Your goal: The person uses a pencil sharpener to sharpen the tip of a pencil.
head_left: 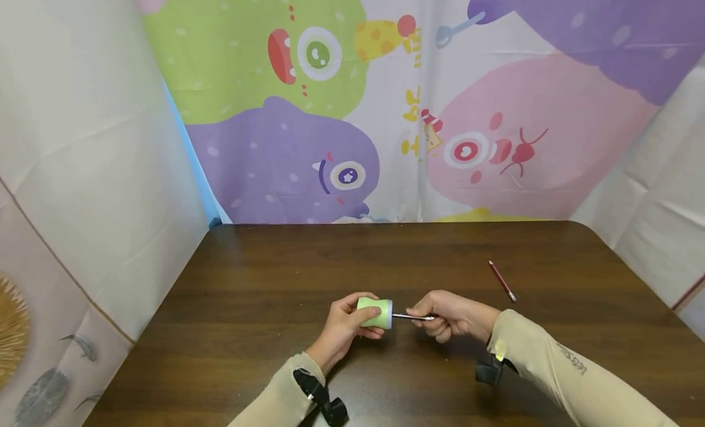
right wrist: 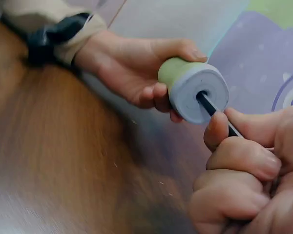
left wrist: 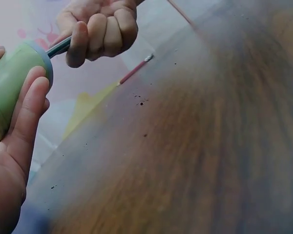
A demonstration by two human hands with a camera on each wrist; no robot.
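My left hand (head_left: 340, 324) grips a green pencil sharpener (head_left: 384, 315), thumb over its side and fingers around it. A round grey-blue end (right wrist: 190, 100) of the sharpener faces my right hand (head_left: 450, 315). In the right wrist view, a dark pencil (right wrist: 212, 107) goes into the hole in that end. The right thumb and index finger pinch the pencil, the other fingers curled in. How far the tip sits inside is hidden. Both hands are held over the front middle of the brown table (head_left: 264, 274).
A dark red pencil (head_left: 502, 280) lies on the table beyond my right hand, its silvery end toward me. Behind the table hangs a cloth (head_left: 396, 188) with cartoon figures. Pale cloths (head_left: 110, 139) flank both sides.
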